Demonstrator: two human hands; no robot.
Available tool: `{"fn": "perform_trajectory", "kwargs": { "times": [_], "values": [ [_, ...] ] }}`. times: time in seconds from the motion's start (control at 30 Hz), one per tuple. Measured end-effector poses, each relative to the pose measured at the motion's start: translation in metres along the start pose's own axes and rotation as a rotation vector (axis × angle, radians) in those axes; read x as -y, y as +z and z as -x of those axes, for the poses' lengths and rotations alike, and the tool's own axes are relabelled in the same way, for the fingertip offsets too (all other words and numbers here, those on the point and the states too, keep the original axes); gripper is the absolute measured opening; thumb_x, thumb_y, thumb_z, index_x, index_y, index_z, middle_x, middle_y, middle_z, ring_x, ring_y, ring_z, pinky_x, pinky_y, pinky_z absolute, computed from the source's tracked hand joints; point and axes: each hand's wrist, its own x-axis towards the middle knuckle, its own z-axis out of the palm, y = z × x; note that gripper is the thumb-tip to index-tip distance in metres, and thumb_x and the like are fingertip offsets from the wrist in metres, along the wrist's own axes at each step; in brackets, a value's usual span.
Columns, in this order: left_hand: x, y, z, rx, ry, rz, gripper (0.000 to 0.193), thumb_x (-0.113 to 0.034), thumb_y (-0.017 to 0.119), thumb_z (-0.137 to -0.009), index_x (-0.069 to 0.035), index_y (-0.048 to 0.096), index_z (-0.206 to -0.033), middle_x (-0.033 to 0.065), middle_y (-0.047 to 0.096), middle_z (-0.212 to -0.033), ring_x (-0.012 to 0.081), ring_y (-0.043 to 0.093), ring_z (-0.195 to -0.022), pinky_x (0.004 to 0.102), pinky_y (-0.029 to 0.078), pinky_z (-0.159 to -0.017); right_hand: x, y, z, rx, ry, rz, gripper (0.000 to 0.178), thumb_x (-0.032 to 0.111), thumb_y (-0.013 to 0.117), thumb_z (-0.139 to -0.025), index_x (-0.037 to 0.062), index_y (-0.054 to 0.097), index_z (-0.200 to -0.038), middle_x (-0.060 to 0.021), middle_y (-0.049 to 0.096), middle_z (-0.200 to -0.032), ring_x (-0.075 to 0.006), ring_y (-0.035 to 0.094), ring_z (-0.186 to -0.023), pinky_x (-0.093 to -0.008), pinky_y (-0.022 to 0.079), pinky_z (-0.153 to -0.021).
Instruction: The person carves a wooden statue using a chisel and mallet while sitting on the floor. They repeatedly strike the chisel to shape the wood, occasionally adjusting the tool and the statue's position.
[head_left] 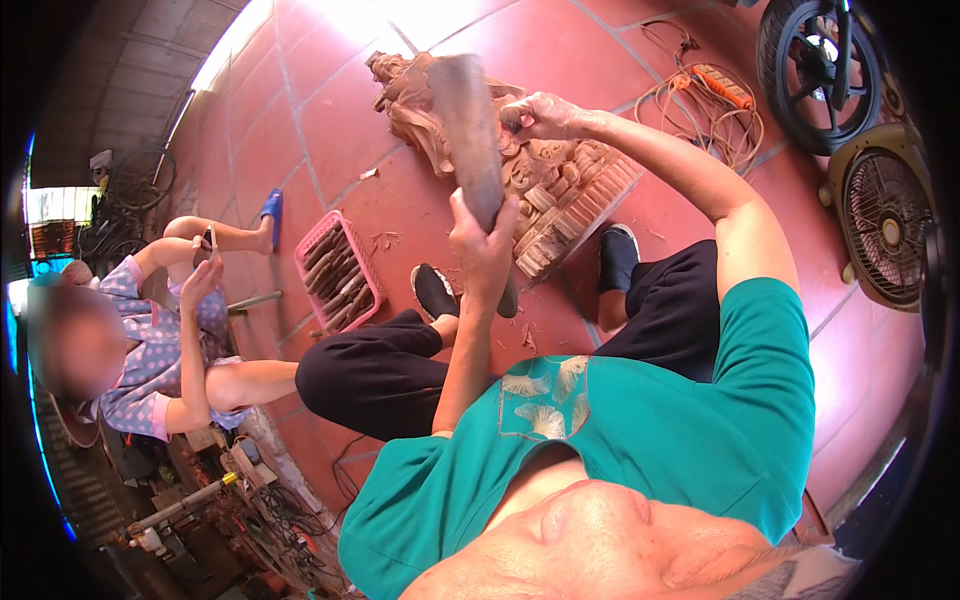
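My left hand [482,245] is closed around a long, flat-sided wooden mallet [466,120], raised upright in front of the carving. Beyond it, a brown wood carving [565,180] lies on the tiles between my feet, with draped, figure-like shapes at its far left and a ridged, stepped base at the near right. At the carving's far side is my right hand [548,117], its fingers curled around something small and dark whose kind I cannot make out. Part of the carving is hidden behind the mallet.
A pink basket [375,290] of wooden-handled tools stands left of my foot. Another person [165,330] sits at the left. Wood shavings [528,338] litter the red tiles. An orange power strip [722,86] with tangled cords, a motorbike wheel [768,60] and a fan [888,225] are at the right.
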Motion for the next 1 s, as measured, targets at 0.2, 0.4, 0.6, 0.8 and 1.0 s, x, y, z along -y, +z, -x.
{"fn": "perform_trajectory", "kwargs": {
  "times": [0.2, 0.4, 0.6, 0.8, 1.0],
  "values": [
    [0.058, -0.007, -0.011, 0.184, -0.031, 0.039, 0.046, -0.031, 0.073, -0.096, 0.003, 0.057, -0.122, 0.0122, 0.073, -0.097, 0.0174, 0.067, -0.086, 0.0343, 0.054, -0.081, -0.015, -0.001, -0.008, 0.001, -0.022, -0.004, 0.026, 0.012, 0.078, -0.081, 0.0109, 0.063, -0.102, -0.0037, 0.051, -0.075, -0.0184, 0.054, -0.074, -0.0371, 0.048, -0.072],
    [0.04, -0.013, -0.001, 0.177, -0.133, 0.222, 0.037, -0.026, 0.072, -0.098, 0.002, 0.06, -0.119, 0.0056, 0.07, -0.097, 0.0101, 0.062, -0.085, 0.0271, 0.051, -0.074, -0.018, -0.006, -0.006, 0.013, 0.111, -0.231, 0.016, 0.009, 0.074, -0.088, 0.0065, 0.065, -0.101, 0.0021, 0.063, -0.085, -0.0101, 0.056, -0.081, -0.0304, 0.049, -0.076],
    [0.032, -0.012, -0.006, 0.164, -0.108, 0.225, 0.034, -0.025, 0.072, -0.098, 0.001, 0.06, -0.116, 0.0011, 0.065, -0.088, 0.0066, 0.056, -0.074, 0.0244, 0.047, -0.064, -0.038, -0.012, 0.007, -0.083, 0.187, -0.316, 0.018, 0.008, 0.076, -0.089, 0.0062, 0.067, -0.104, 0.0014, 0.069, -0.093, -0.0083, 0.061, -0.092, -0.0287, 0.051, -0.086],
    [0.017, -0.004, -0.012, 0.157, 0.006, 0.243, 0.035, -0.024, 0.073, -0.097, 0.002, 0.058, -0.115, 0.0027, 0.066, -0.09, 0.01, 0.057, -0.077, 0.0281, 0.05, -0.069, -0.026, -0.008, 0.005, -0.062, 0.121, -0.338, 0.018, 0.01, 0.076, -0.086, 0.0055, 0.063, -0.097, -0.0003, 0.063, -0.083, -0.0123, 0.058, -0.083, -0.0344, 0.049, -0.083],
    [-0.027, 0.008, -0.021, 0.053, 0.125, 0.132, 0.041, -0.023, 0.074, -0.094, 0.005, 0.056, -0.118, 0.0129, 0.071, -0.095, 0.0185, 0.066, -0.087, 0.0345, 0.053, -0.081, -0.029, -0.007, 0.003, -0.058, 0.111, -0.283, 0.023, 0.012, 0.078, -0.083, 0.0036, 0.06, -0.095, -0.003, 0.063, -0.081, -0.0148, 0.057, -0.081, -0.0364, 0.049, -0.079]
  ]
}}
